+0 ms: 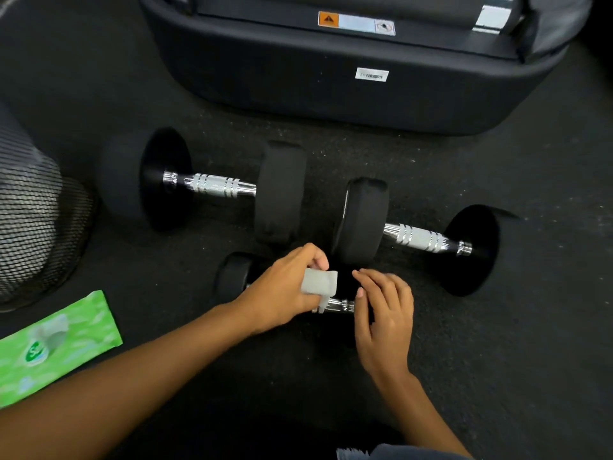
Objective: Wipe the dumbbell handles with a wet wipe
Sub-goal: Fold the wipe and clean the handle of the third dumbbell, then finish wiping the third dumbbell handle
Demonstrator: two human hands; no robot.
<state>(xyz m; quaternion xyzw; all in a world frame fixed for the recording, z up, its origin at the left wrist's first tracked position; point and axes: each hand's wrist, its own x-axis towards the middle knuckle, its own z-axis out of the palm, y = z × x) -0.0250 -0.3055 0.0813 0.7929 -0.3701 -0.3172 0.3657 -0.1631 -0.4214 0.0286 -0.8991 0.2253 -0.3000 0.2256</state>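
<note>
Three black dumbbells with chrome handles lie on the dark floor. The nearest, small dumbbell (338, 306) is partly hidden under my hands. My left hand (285, 290) grips a folded white wet wipe (320, 283) wrapped around its handle. My right hand (384, 313) rests with fingers curved over that dumbbell's right weight. A larger dumbbell (212, 184) lies behind at the left, and another dumbbell (421, 239) lies at the right.
A green pack of wet wipes (56, 340) lies on the floor at the left, a wipe poking from its opening. A black mesh bin (36, 224) stands at the far left. The black base of a gym machine (348, 61) fills the back.
</note>
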